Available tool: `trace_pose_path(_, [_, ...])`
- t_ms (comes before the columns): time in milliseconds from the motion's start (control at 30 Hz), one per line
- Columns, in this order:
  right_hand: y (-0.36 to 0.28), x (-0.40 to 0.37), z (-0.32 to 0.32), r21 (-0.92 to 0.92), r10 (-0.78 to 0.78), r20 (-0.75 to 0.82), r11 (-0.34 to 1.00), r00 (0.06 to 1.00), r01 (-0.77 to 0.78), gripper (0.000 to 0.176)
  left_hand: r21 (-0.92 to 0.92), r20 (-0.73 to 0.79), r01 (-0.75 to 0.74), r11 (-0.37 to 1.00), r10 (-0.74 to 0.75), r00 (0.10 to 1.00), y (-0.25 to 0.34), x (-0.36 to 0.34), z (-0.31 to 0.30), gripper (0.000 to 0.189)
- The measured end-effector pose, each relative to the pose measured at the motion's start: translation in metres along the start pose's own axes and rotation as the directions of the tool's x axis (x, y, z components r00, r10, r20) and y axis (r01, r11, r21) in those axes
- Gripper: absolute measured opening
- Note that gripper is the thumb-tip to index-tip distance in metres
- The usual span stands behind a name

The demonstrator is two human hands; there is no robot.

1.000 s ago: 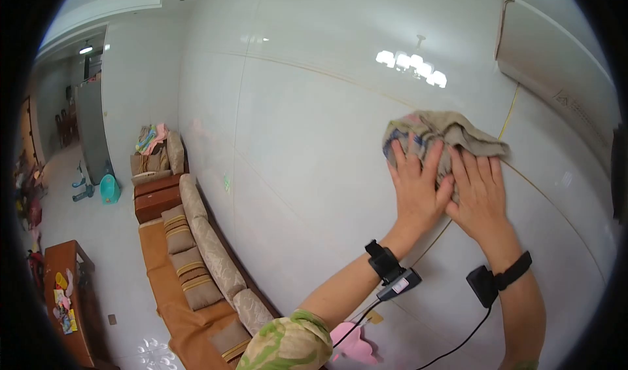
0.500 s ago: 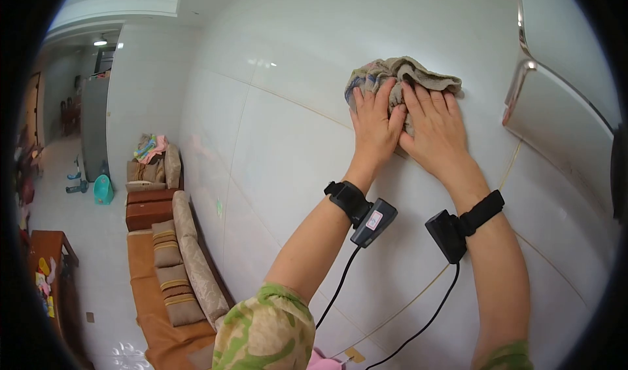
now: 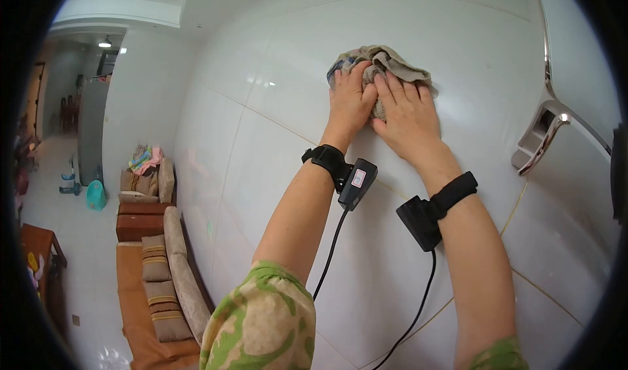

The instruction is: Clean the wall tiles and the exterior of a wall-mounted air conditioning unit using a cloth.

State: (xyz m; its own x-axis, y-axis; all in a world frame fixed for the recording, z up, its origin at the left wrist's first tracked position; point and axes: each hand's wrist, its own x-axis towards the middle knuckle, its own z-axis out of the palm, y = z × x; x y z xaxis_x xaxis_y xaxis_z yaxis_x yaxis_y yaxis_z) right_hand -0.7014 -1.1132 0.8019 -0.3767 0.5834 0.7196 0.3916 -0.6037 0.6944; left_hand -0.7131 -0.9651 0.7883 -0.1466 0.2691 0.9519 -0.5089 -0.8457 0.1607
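A crumpled grey-beige rag [image 3: 396, 66] with a bluish patterned part is pressed against the glossy white tiled wall [image 3: 275, 167]. My left hand [image 3: 350, 102] holds the rag's left part, its fingers pointing up and partly curled over the fabric. Right beside it, my right hand [image 3: 410, 111] presses the rag's right part with its fingers laid over the cloth. The thumbs come near each other over a bunched fold. What lies under the palms is hidden.
Both wrists wear black strapped devices with cables hanging down. To the right, a shiny metal-edged fixture [image 3: 540, 134] juts from the wall. Lower left stands a sofa [image 3: 180, 265] with striped cushions. Beyond it are a turquoise plastic basin [image 3: 95, 195] and a brown table [image 3: 39, 246].
Both hands and the rag have shifted left and slightly up in the view, while the camera view has also turned. The fixture at right now shows its underside more.
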Motion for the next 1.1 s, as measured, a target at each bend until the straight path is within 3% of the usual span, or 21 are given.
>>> trace_pose_path(267, [-0.005, 0.0, -0.002, 0.0, 0.102, 0.038, 0.995, 0.994, -0.102, 0.063, -0.011, -0.002, 0.05, 0.999, -0.05, 0.999, 0.006, 0.001, -0.003, 0.05])
trace_pose_path(400, [0.003, 0.01, 0.0, 0.058, 0.073, 0.049, 0.995, 0.996, -0.075, 0.061, -0.061, -0.009, 0.115, 0.991, -0.116, 0.993, 0.011, 0.004, -0.005, 0.051])
trace_pose_path(467, [-0.001, 0.007, -0.013, 0.079, 0.049, 0.001, 0.996, 0.999, -0.049, 0.049, -0.058, -0.027, 0.143, 0.988, -0.145, 0.989, 0.014, -0.006, -0.012, 0.051])
trace_pose_path(533, [-0.011, 0.007, -0.009, 0.105, 0.033, 0.065, 0.994, 0.997, -0.04, 0.047, -0.104, -0.036, 0.105, 0.989, -0.109, 0.993, 0.002, -0.018, -0.018, 0.05])
trace_pose_path(633, [-0.06, -0.005, 0.028, 0.164, 0.0, 0.12, 0.986, 0.993, -0.02, 0.043, -0.084, -0.046, 0.167, 0.982, -0.172, 0.984, -0.046, -0.067, -0.04, 0.049])
trace_pose_path(700, [-0.084, -0.022, 0.033, 0.233, -0.065, 0.236, 0.972, 0.97, 0.008, 0.041, -0.087, -0.054, 0.245, 0.966, -0.25, 0.967, -0.062, -0.109, -0.049, 0.048])
trace_pose_path(833, [-0.112, -0.065, 0.042, 0.273, -0.148, 0.216, 0.958, 0.965, 0.086, 0.039, -0.123, -0.035, 0.352, 0.928, -0.359, 0.933, -0.071, -0.183, -0.058, 0.047])
trace_pose_path(900, [-0.116, -0.085, 0.037, 0.313, -0.208, 0.282, 0.943, 0.937, 0.115, 0.039, -0.119, -0.075, 0.355, 0.927, -0.365, 0.928, -0.068, -0.213, -0.05, 0.047])
trace_pose_path(1000, [-0.119, -0.116, 0.026, 0.378, -0.231, 0.244, 0.917, 0.942, 0.127, 0.034, -0.103, -0.134, 0.386, 0.917, -0.397, 0.908, -0.053, -0.251, -0.038, 0.046])
trace_pose_path(1100, [-0.112, -0.152, -0.005, 0.417, -0.231, 0.243, 0.902, 0.942, 0.114, 0.032, -0.102, -0.157, 0.44, 0.892, -0.451, 0.879, -0.003, -0.284, -0.027, 0.047])
